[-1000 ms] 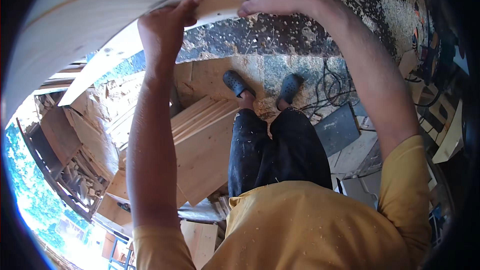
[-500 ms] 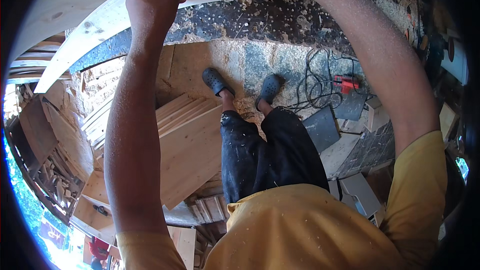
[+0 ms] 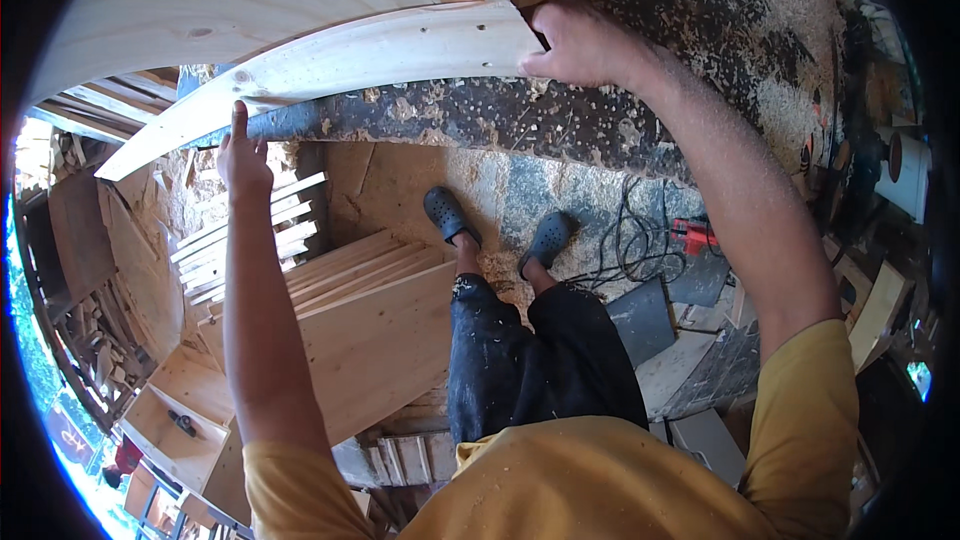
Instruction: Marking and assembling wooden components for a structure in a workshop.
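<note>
A long pale wooden board (image 3: 380, 50) lies along the dark, shaving-strewn workbench (image 3: 460, 115), its right end marked by a few small holes. My right hand (image 3: 580, 45) is closed around that right end, thumb toward the near side. Further left, my left hand (image 3: 245, 160) grips the near edge of the same board, one finger lying up over its face and the others curled at the edge. Beyond the board, a wide light wooden panel (image 3: 250, 0) stretches along its far side.
Below the bench, a black cable (image 3: 625, 250) loops on the floor beside a red power tool (image 3: 692, 235). Stacked wood strips (image 3: 250, 240) and a large panel (image 3: 380, 350) lie at my left. An open wooden box (image 3: 170, 420) stands at the lower left, with a person (image 3: 122, 462) beyond.
My left hand has slid leftward along the board, away from my right hand. The board sits lower in view, showing its right end. My right hand stays at that end.
</note>
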The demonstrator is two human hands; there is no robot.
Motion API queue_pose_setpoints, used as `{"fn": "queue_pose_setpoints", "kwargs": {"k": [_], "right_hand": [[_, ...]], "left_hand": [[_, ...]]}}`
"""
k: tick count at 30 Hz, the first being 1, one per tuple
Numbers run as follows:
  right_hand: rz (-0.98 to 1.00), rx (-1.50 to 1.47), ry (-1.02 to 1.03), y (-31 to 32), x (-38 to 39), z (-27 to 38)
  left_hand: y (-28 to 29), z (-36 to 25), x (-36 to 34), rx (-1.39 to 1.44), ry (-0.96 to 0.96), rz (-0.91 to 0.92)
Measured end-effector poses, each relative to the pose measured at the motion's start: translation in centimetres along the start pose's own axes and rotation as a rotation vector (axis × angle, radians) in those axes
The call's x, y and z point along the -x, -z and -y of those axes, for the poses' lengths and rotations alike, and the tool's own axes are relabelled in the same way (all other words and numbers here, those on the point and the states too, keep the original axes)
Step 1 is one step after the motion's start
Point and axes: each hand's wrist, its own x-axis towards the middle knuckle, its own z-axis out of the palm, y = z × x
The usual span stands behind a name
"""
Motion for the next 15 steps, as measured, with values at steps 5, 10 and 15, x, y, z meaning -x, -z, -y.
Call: {"fn": "queue_pose_setpoints", "kwargs": {"k": [5,10,15], "right_hand": [[-0.011,-0.033,-0.069,1.3,0.9,0.9],[-0.065,-0.013,0.009,1.0,1.1,0.7],[-0.038,-0.054,-0.029,1.1,1.0,0.9]], "left_hand": [[-0.8,-4.2,2.5,0.022,0.063,0.040],[-0.5,-4.5,2.4,-0.024,-0.046,0.089],[-0.5,-4.0,1.5,0.031,-0.025,0.073]]}}
